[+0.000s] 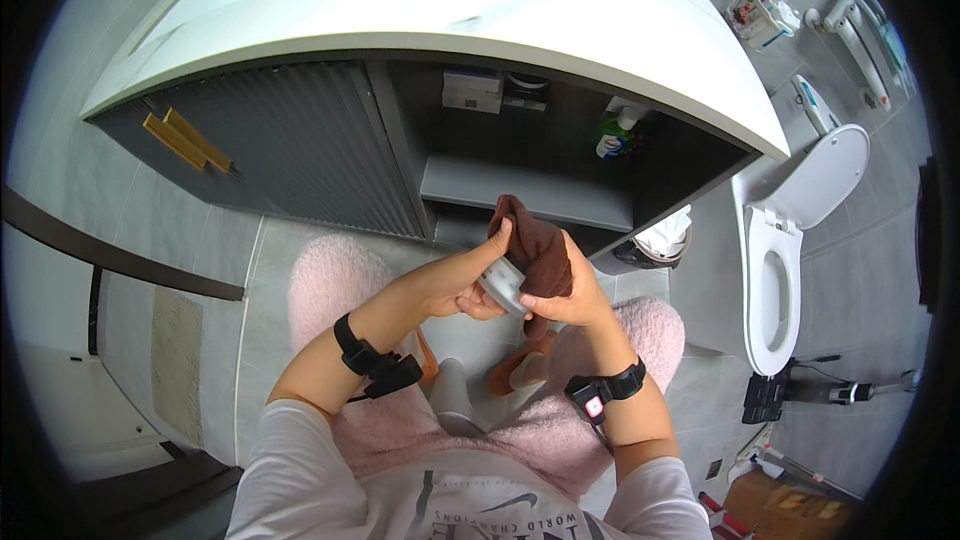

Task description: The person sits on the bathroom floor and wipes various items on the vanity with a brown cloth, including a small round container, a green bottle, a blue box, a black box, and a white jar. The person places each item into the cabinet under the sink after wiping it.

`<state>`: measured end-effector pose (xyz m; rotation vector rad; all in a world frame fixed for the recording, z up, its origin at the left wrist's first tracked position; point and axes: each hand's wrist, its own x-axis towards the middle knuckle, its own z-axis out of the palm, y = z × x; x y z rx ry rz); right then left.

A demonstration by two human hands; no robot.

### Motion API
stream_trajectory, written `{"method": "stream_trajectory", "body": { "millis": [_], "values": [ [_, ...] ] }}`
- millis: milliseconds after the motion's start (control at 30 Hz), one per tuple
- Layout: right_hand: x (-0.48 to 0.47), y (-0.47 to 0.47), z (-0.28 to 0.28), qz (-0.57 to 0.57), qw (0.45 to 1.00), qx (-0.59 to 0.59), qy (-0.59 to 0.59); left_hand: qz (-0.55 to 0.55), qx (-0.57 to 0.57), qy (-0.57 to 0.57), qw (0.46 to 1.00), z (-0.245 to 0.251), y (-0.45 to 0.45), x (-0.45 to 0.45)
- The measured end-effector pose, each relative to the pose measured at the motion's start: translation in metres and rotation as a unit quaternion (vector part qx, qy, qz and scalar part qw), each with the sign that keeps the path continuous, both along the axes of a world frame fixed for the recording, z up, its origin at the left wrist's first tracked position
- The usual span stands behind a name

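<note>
My left hand (476,281) grips a small white container (504,283), its fingers beneath and its thumb up along the side. Draped over the container's far side is a dark brown cloth (536,247). My right hand (577,296) holds that cloth, with the thumb at the container's near end. Motion blurs the container a little, and its far part is hidden under the cloth. Both hands are above my lap, before the open compartment of a dark grey vanity cabinet (525,184).
Inside the cabinet are a white box (471,91), a dark jar (527,82) and a green pump bottle (615,136). A ribbed door (300,142) covers the left side. At right stand a lined waste bin (637,256) and a toilet (776,292). The marble-look countertop (450,4) overhangs.
</note>
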<state>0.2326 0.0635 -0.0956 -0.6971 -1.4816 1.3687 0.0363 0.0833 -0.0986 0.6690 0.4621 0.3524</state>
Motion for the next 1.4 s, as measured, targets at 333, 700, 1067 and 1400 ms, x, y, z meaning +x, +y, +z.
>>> {"method": "stream_trajectory", "body": {
  "millis": [333, 700, 1067, 1400],
  "values": [
    [-0.005, 0.023, 0.004, -0.046, 0.962, 0.252, -0.089, -0.012, 0.137, 0.089, 0.986, 0.005, -0.001, -0.004],
    [-0.022, 0.009, 0.013, -0.241, 0.950, 0.046, -0.193, 0.099, 0.502, 0.169, 0.842, -0.017, -0.019, 0.029],
    [0.011, 0.024, -0.001, -0.346, 0.919, 0.003, -0.188, 0.157, 0.520, 0.132, 0.829, 0.034, -0.018, 0.007],
    [0.013, 0.002, 0.012, -0.255, 0.967, -0.020, -0.010, 0.239, 0.509, 0.225, 0.796, 0.017, -0.014, 0.012]
  ]
}}
